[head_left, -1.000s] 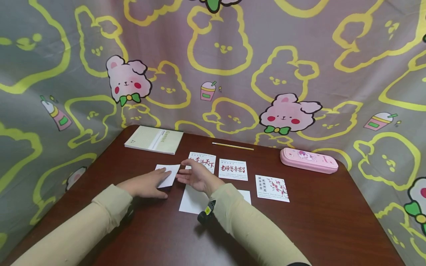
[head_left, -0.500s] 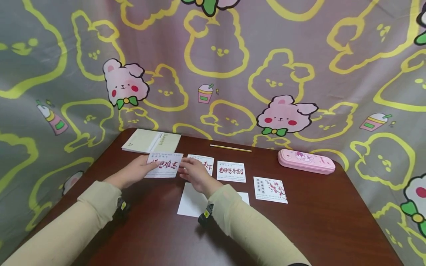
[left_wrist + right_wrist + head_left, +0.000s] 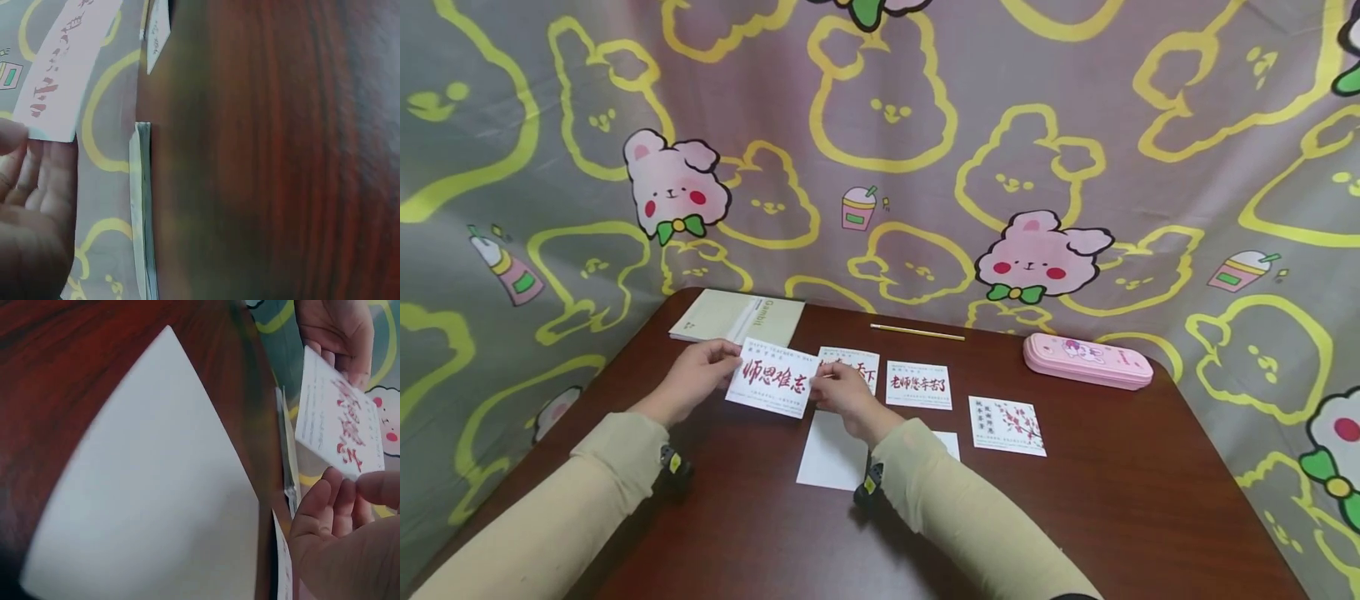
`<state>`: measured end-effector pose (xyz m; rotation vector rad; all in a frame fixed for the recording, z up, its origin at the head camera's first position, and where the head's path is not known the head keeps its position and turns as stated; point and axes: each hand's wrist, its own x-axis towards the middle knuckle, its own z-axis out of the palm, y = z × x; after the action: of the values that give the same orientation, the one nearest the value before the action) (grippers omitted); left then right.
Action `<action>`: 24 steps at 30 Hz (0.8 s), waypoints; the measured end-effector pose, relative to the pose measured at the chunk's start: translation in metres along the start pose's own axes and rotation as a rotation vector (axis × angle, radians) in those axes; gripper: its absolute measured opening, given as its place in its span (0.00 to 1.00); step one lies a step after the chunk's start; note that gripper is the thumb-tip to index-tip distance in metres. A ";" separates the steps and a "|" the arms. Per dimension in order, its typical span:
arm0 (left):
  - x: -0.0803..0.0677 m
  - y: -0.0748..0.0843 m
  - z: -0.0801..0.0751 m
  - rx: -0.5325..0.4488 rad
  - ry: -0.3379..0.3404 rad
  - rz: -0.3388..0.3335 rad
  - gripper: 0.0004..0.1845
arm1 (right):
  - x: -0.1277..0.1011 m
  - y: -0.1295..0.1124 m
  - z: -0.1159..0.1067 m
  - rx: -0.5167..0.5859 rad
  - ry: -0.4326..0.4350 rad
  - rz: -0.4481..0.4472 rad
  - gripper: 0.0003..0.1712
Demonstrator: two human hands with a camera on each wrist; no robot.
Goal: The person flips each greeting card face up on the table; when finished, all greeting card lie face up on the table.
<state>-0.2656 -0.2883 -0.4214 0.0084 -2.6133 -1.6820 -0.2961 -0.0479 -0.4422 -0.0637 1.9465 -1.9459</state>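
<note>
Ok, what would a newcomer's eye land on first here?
Probably the backdrop, with yellow outlines and pink rabbit faces, across the head view's upper part. Then the red-lettered card that the left hand and right hand pinch above the table, left of centre. The pink case near the table's back right corner may follow.

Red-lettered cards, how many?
3: one card held by left hand and right hand, one card partly behind the right hand, one card right of that. More may be hidden.

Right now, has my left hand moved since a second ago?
Yes: judged against the notebook, your left hand has moved up and slightly left in the head view, nearer to it.
</note>
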 end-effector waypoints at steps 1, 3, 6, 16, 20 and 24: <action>0.000 -0.001 0.000 0.034 0.019 -0.007 0.14 | 0.000 0.002 0.001 0.008 0.006 -0.004 0.04; 0.000 -0.003 -0.001 0.083 0.046 -0.031 0.14 | -0.002 0.004 0.005 0.027 0.022 -0.015 0.08; -0.001 -0.006 -0.001 0.125 0.063 -0.071 0.15 | -0.008 0.005 0.011 0.029 0.047 -0.039 0.14; -0.005 -0.017 -0.004 0.223 0.049 -0.154 0.16 | -0.017 0.007 0.025 -0.058 -0.009 0.042 0.25; -0.006 -0.020 -0.004 0.258 0.041 -0.158 0.15 | -0.018 0.009 0.027 -0.042 -0.057 0.052 0.29; -0.008 -0.022 -0.005 0.329 0.025 -0.164 0.14 | -0.019 0.012 0.029 -0.022 -0.087 0.040 0.32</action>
<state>-0.2578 -0.3018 -0.4392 0.2558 -2.9053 -1.2577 -0.2667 -0.0698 -0.4477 -0.1119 1.8988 -1.8650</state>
